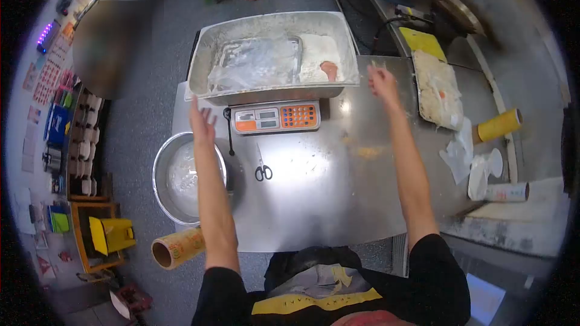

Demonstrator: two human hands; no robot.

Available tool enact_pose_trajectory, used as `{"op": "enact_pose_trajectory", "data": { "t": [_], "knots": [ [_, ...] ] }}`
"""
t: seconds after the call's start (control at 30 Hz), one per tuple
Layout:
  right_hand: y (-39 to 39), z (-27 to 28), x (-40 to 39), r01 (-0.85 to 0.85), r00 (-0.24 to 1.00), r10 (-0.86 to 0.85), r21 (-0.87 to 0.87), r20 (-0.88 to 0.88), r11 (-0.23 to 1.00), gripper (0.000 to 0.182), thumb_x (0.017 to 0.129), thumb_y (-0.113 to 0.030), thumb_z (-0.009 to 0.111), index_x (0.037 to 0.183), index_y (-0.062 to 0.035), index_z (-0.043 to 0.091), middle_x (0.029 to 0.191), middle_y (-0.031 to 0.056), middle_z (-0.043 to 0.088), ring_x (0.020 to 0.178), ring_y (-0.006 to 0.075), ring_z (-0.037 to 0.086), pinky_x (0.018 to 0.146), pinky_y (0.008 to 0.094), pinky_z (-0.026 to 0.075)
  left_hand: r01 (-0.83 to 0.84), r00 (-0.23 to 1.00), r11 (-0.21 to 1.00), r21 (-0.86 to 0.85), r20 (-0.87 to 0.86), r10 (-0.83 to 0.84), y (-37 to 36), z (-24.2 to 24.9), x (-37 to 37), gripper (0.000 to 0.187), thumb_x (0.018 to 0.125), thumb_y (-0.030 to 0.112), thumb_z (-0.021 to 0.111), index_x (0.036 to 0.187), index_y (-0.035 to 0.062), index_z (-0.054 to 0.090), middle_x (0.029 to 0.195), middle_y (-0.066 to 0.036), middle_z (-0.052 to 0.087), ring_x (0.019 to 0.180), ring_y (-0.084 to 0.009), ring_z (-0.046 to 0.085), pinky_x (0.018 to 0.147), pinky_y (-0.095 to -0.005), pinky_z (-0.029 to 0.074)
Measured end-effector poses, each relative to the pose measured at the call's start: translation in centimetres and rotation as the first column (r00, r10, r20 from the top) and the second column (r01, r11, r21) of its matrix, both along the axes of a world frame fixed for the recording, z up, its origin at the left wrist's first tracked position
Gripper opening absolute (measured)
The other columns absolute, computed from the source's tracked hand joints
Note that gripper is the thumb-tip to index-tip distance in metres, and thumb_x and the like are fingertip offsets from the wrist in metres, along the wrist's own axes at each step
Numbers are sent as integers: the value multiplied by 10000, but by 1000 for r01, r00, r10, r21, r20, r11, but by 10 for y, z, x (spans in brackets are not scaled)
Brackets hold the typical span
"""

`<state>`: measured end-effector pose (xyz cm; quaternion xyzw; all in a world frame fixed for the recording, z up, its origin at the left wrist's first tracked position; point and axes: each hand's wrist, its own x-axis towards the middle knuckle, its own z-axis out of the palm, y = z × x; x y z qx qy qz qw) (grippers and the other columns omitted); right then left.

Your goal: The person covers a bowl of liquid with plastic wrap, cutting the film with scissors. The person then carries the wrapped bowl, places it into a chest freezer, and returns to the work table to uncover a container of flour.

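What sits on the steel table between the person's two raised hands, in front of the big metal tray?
In the head view, between the left hand and right hand, an electronic scale carries the metal tray; scissors lie nearer the person.

Black short sleeves, bare forearms — dark apron, yellow band

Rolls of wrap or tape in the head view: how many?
3. One yellow-printed roll hangs off the table's near-left edge, one yellow roll lies at far right, one white roll below it. Others may be hidden.
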<state>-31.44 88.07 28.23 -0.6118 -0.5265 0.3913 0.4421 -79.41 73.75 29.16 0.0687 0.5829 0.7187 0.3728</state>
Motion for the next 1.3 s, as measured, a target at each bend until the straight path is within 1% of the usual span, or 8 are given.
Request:
{"op": "enact_pose_trajectory", "data": {
  "t": [0.17,0.33,0.47,0.6,0.9,1.07,1.2,1.3],
  "knots": [
    [62,24,-43,-41,999,38,-181,-17,983,437,806,-411,647,896,16,635,786,93,649,698,180,629,637,311,486,-129,916,935,-329,-400,-15,62,21,-62,382,781,417,663,813,36,663,763,-30,606,686,-111,504,590,-324,377],
    [83,-12,-55,-15,942,-39,156,333,988,409,794,-364,647,859,39,633,803,224,645,711,276,618,697,367,474,-42,671,857,-514,-650,-357,70,13,-91,302,745,307,721,680,31,617,635,-7,560,513,-106,454,495,-277,353],
    [26,-12,-1,-47,987,35,72,156,996,329,811,-271,668,937,31,634,815,130,665,697,164,605,646,306,471,4,554,848,-530,-704,-443,20,63,-41,281,744,252,739,686,16,598,606,3,543,513,-87,453,491,-245,348],
    [-99,-31,91,45,999,-44,35,-27,998,265,876,-192,636,1034,18,602,946,56,647,800,103,581,711,244,466,258,563,855,-450,-649,-512,-89,95,52,189,792,163,713,760,6,613,662,7,577,570,-60,489,517,-210,374],
    [-343,-10,227,180,963,-96,-337,252,924,173,888,-178,624,894,-14,570,767,-1,563,678,72,495,606,229,410,466,703,637,-614,-181,-688,-302,6,170,217,789,139,715,894,-34,637,766,-61,653,675,-72,567,599,-243,462],
    [-383,-25,239,159,860,-8,-254,511,954,259,870,-240,648,875,5,565,674,7,530,613,75,446,552,262,384,534,689,642,-549,-157,-708,-364,-6,200,232,805,138,695,921,-47,620,816,-107,678,729,-118,614,663,-276,493],
    [-367,-26,263,86,655,187,-317,732,944,476,893,-428,521,926,42,587,770,201,618,692,322,584,651,415,441,691,434,487,-534,-231,-871,-395,-37,212,240,817,164,684,914,-41,606,816,-145,675,748,-165,641,689,-296,498],
    [-372,-39,269,198,344,184,-262,921,944,448,811,-388,613,1000,17,578,1018,251,598,929,413,561,786,478,434,720,496,535,-441,-212,-842,-407,-53,221,243,818,175,684,880,-41,592,784,-139,670,717,-177,641,666,-297,493]
  ]
}}
